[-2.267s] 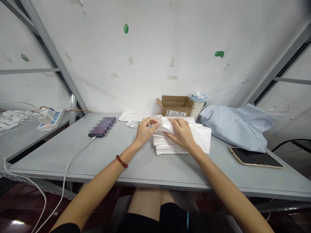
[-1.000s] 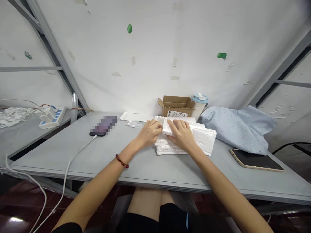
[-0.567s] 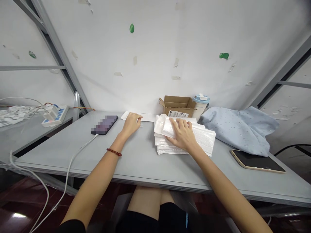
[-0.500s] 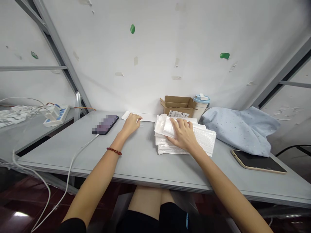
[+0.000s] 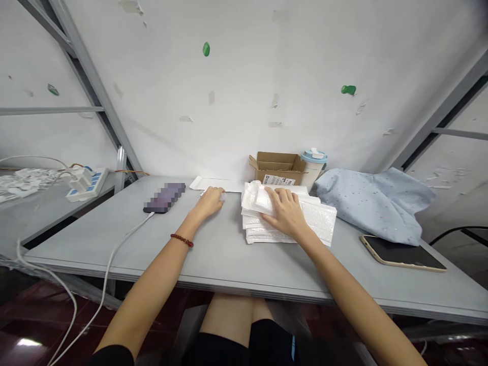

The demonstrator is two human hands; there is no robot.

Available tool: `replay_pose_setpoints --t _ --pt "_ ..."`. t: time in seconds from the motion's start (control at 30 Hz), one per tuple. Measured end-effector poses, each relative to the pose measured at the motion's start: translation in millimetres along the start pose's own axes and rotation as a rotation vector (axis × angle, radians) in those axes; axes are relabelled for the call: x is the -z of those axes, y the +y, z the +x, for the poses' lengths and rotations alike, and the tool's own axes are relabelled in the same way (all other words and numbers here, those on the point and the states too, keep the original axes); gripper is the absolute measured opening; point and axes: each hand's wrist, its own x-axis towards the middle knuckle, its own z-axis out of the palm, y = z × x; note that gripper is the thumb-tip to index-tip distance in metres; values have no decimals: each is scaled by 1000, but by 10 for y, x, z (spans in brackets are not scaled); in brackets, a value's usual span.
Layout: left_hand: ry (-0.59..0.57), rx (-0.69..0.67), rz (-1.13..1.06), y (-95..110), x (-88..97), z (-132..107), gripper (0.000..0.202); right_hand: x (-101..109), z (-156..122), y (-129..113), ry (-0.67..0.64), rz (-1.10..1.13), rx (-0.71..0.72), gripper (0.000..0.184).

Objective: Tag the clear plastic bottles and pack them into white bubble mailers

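Note:
A stack of white bubble mailers (image 5: 320, 219) lies on the grey table, its layers unevenly aligned. My right hand (image 5: 285, 211) rests over the stack, fingers curled on top and the thumb against the near side. To the left, my left hand (image 5: 210, 202) is low over the tabletop with its fingers bent together. Small bits of something clear show beside those fingers, too faint to name. Just behind that hand lies a flat white strip (image 5: 232, 185) along the wall. A red bead bracelet (image 5: 182, 239) circles my left wrist.
An open cardboard box (image 5: 276, 165) and a blue-lidded cup (image 5: 314, 166) stand behind the stack. Light-blue cloth (image 5: 369, 201) and a dark-screened tablet (image 5: 402, 252) lie right. A phone (image 5: 164, 197) with a white cable (image 5: 114, 254) lies left. A power strip (image 5: 89, 184) sits beyond.
My left hand has lowered slightly and moved a little right, its fingers now closer to the tabletop. The right hand stays on the mailers. The view has shifted slightly.

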Motion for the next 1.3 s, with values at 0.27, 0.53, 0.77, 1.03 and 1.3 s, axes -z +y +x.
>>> replay_pose_setpoints --t 0.27,0.53,0.77,1.03,1.3 --pt "338 147 -721 244 283 31 28 -6 3 1 -2 12 -3 61" --pt "337 209 -1453 399 450 -2 26 -17 3 9 -7 25 -6 61" --pt "118 72 -1312 562 377 -70 29 -18 9 13 -6 42 -29 60" --pt "35 40 -1211 630 339 -104 31 -7 7 13 -1 60 -33 60" --pt "-32 -30 -1191 612 264 -105 31 -3 9 17 -9 94 -43 61"
